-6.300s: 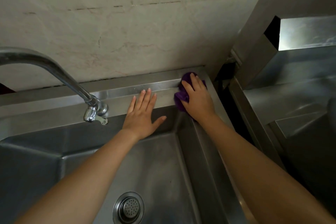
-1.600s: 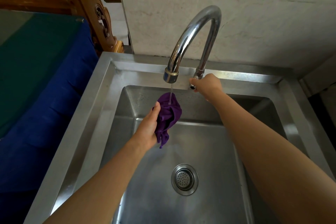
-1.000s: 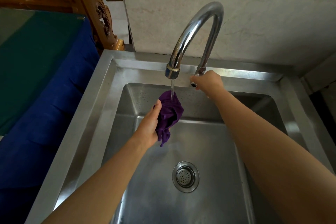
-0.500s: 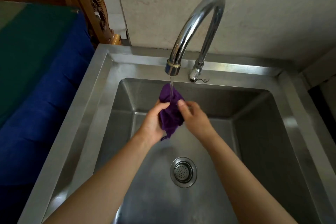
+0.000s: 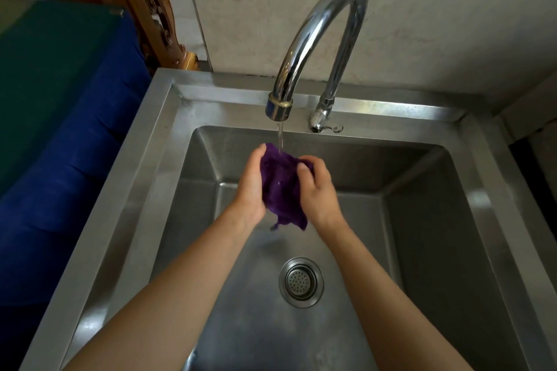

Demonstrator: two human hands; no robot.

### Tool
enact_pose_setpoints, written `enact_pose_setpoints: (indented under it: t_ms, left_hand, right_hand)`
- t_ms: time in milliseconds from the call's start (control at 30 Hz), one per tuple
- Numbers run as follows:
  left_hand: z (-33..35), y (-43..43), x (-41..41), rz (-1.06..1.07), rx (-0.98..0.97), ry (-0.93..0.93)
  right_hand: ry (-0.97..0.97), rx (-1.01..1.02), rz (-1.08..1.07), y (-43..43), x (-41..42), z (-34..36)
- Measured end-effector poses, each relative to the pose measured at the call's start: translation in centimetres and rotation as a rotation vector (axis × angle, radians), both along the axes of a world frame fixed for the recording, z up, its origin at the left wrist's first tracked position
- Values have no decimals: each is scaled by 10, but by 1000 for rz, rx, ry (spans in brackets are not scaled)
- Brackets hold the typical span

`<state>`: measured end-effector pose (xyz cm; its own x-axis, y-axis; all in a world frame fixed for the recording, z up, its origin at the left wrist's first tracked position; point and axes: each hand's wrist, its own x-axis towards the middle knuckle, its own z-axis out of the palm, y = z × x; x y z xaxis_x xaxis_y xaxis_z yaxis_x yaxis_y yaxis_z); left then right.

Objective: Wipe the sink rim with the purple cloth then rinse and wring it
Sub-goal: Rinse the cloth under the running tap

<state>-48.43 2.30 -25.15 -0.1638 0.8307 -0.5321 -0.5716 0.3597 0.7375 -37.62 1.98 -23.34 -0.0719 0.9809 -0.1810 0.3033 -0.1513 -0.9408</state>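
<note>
While a thin stream of water (image 5: 280, 137) fell from the curved chrome tap (image 5: 319, 27), the purple cloth (image 5: 281, 187) was held bunched between both hands directly beneath the spout, above the steel sink (image 5: 144, 159) basin. The left hand (image 5: 250, 190) grasped the cloth's left side, its thumb lying up along the edge and its fingers hidden behind the fabric. The right hand (image 5: 319, 193) gripped the right side, thumb pressed on the front and fingers curled over the upper corner. The stream landed on the top of the cloth, and a ragged lower corner hung free below the wrists. The round drain strainer (image 5: 301, 281) sat in the basin floor, nearer the person than the hands. A small lever (image 5: 327, 128) jutted from the tap's base on the back rim. Left of the sink lay a blue covering (image 5: 60, 175) with a green surface (image 5: 45, 69) above it, and carved wood (image 5: 156, 15) stood behind.
</note>
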Motion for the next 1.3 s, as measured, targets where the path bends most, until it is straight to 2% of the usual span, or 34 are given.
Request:
enact_pose_setpoints:
  t_ms: [100, 200, 267, 400, 533, 600, 667, 800, 867, 967, 1033, 1167, 1233, 1300]
  left_hand:
    - [-3, 5, 6, 1, 27, 148]
    - [-9, 5, 8, 49, -26, 140]
    - [-12, 5, 10, 88, -37, 175]
    - [-3, -1, 25, 182, -162, 488]
    - [-4, -14, 22, 203, 18, 640]
    - [-4, -13, 18, 208, 71, 634]
    - [-6, -3, 12, 190, 37, 556]
    - [-12, 7, 1, 97, -86, 305]
    - [-11, 3, 5, 43, -135, 287]
    - [-12, 3, 13, 41, -199, 399]
    - [-5, 3, 16, 56, -196, 549]
    - [-1, -9, 13, -4, -64, 830]
    - [-7, -15, 7, 5, -39, 791]
    - [-15, -16, -2, 16, -46, 622]
  right_hand:
    - [-186, 107, 73, -12, -19, 10]
    - [-380, 194, 92, -3, -30, 18]
    - [-438, 169, 75, 12, -33, 15]
    - [-335, -25, -41, 33, -26, -3]
    - [-144, -98, -37, 32, -15, -15]
    - [-53, -162, 6, 27, -12, -14]
    - [-76, -121, 63, 18, -15, -12]
    - [-394, 238, 194, 3, -33, 2]
    - [-522, 270, 192, 13, -37, 9]
    - [-609, 195, 160, 33, -35, 8]
    - [-569, 121, 128, 40, -32, 0]
    - [-330, -55, 169, 49, -23, -13]
    - [-278, -110, 226, 51, -15, -12]
    - [-256, -155, 306, 50, -7, -10]
